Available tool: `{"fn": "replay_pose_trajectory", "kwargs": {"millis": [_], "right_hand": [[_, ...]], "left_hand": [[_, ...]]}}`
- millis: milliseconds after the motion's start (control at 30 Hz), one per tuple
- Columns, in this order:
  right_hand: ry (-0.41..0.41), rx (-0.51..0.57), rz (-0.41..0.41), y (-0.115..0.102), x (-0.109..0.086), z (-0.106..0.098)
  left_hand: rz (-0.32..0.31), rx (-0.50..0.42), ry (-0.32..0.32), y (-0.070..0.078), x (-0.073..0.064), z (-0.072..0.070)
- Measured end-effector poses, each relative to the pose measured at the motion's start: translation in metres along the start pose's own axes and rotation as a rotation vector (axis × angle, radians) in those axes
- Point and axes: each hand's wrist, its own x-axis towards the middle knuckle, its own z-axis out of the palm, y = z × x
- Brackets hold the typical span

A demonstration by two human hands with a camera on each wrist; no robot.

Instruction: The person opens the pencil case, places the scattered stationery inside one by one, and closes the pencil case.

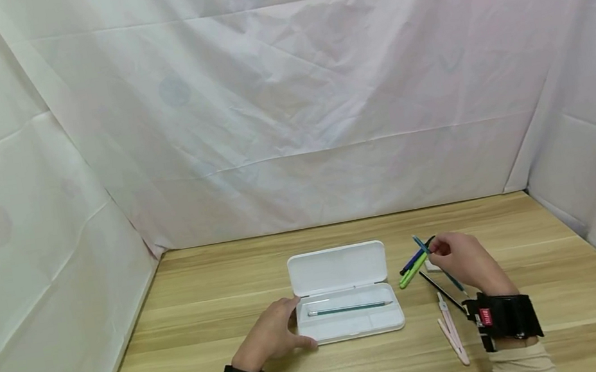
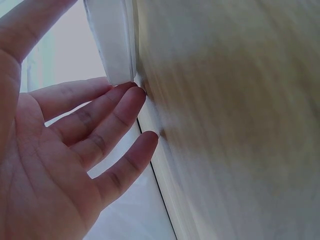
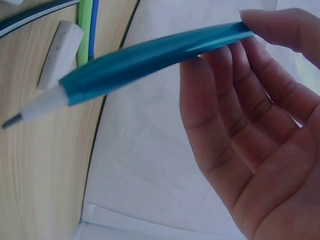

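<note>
A white pencil case lies with its lid raised at the back, and a teal pencil rests lengthwise in its tray. At its left end is my left hand, thumb by the front corner; in the left wrist view the nearly straight fingers touch the edge of the case. My right hand pinches a second teal pencil between thumb and fingertips, above the loose stationery. The sharpened tip slants down, toward the wrist. Beneath that hand a white eraser is partly covered in the head view.
Right of the case lie a bright green pen and a blue pen. A black pencil and a pink compass are nearer the front. White cloth walls enclose the wooden table at the back and sides.
</note>
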Motion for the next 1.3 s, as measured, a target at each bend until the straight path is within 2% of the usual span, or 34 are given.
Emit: {"fn": "replay_pose_trajectory", "kwargs": {"millis": [167,500,1300], "right_hand": [[0.021,0.014,-0.005,-0.006,0.001,0.001],[0.011,0.037,-0.008,-0.012,0.001,0.002],[0.035,0.031,-0.034,-0.026,0.003,0.005]], "left_hand": [[-0.014,-0.002,-0.003,0.000,0.000,0.000],[-0.007,0.002,-0.001,0.001,-0.001,0.000],[-0.006,0.005,0.007,0.000,0.000,0.002]]}}
